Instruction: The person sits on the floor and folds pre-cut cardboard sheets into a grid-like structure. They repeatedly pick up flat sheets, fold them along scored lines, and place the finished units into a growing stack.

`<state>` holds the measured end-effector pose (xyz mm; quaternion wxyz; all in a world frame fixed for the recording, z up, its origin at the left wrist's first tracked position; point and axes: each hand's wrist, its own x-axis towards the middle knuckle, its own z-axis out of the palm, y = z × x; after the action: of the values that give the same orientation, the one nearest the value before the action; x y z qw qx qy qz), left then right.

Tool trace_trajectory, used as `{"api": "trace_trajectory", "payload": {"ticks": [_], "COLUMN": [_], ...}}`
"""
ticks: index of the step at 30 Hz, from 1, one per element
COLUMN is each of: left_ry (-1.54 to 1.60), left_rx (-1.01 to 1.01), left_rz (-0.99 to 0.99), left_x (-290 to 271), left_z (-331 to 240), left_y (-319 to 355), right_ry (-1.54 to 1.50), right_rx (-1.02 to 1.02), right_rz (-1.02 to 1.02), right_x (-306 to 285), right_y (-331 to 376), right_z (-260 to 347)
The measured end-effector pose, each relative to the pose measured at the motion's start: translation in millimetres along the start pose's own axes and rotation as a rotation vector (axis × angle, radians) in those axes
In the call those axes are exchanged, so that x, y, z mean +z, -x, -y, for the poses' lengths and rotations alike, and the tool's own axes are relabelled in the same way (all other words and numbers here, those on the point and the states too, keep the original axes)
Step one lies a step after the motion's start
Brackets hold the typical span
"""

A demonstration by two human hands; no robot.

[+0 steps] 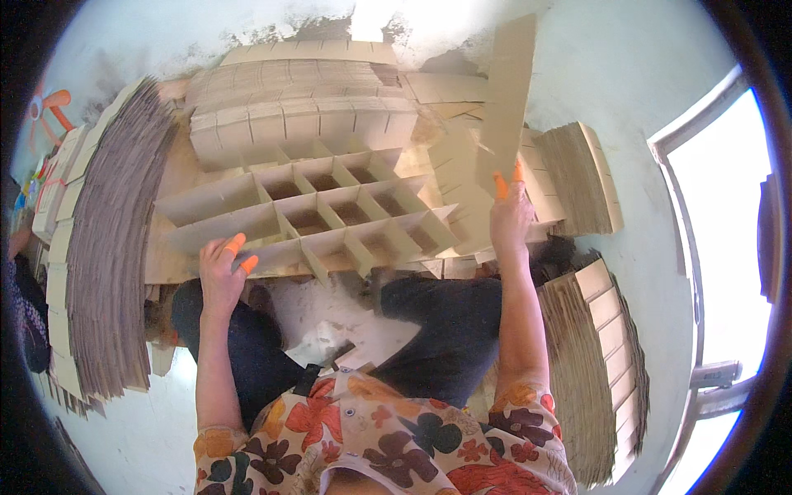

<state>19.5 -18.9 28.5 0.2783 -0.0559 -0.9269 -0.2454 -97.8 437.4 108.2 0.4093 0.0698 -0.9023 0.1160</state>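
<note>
On the bench (169, 268), in front of the seated person, sits a partly filled cardboard partition grid (332, 213). Three long strips run roughly left to right, slightly skewed; shorter cross dividers slot through them, forming open square cells. Cross dividers cluster in the middle and right part; left ends of the long strips run bare.

Left hand (219, 268): at the left end of the nearest long strip, orange finger covers on thumb and forefinger. Fingertips sit a little apart right by the strip end; can't tell if the left grip is pinching the board or only touching it.

Right hand (511, 219): raised, right of the grid and well apart from it. Right grip is pinching the lower end of a long cardboard strip (508, 99) between orange-covered fingertips; strip stands near upright, leaning slightly right at the top.

Around the work: stacked slotted strips (301, 128) just behind the grid, flat cardboard pieces (455, 165) beside it on the right. Tall curved-looking stack (115, 239) at left, another stack (573, 177) at far right, one more lower-right stack (590, 363) next to the right forearm. Orange-bladed fan (51, 107) at the far left, near the wall.
</note>
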Motion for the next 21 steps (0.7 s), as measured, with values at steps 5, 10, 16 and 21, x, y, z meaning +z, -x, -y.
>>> {"api": "trace_trajectory", "payload": {"ticks": [5,10,16,21], "left_ry": [-0.047,0.038,0.121,0.120], "left_rx": [0.051,0.037,0.050,0.039], "left_rz": [0.008,0.062,0.014,0.007], "left_x": [-15.1,-3.7,0.1,-2.0], "left_z": [12.9,30.1,31.4,29.0], "left_y": [2.7,6.8,7.3,6.0], "right_ry": [-0.299,-0.692,-0.819,-0.800], "right_rx": [0.186,-0.001,-0.091,-0.097], "right_rz": [0.445,0.684,0.747,0.881], "right_x": [-36.4,-31.6,5.2,12.1], "right_y": [-14.5,-0.4,20.8,20.5], "right_z": [149.5,232.8,270.3,285.2]}}
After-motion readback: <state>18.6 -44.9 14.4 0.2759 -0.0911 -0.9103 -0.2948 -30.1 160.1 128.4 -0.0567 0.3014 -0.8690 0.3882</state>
